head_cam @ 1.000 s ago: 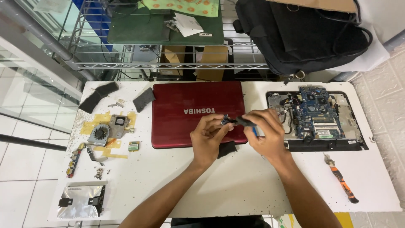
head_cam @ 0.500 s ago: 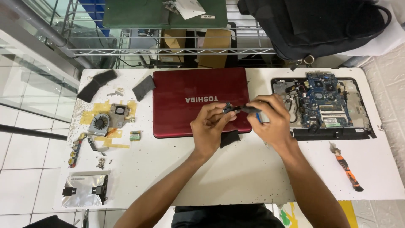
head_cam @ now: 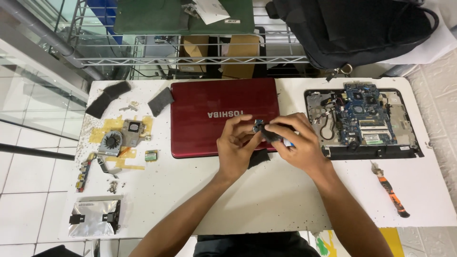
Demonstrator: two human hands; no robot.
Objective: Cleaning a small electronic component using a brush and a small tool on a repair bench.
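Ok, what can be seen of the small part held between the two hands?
The small part is dark, with a bluish board-like end and a black piece running right. It is held above the front edge of the closed red laptop, pinched between the fingertips of the left hand and the right hand. Fingers hide most of it, so its exact kind cannot be told.

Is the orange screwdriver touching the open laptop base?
Apart. The head view shows bare white table between the screwdriver and the laptop base above it.
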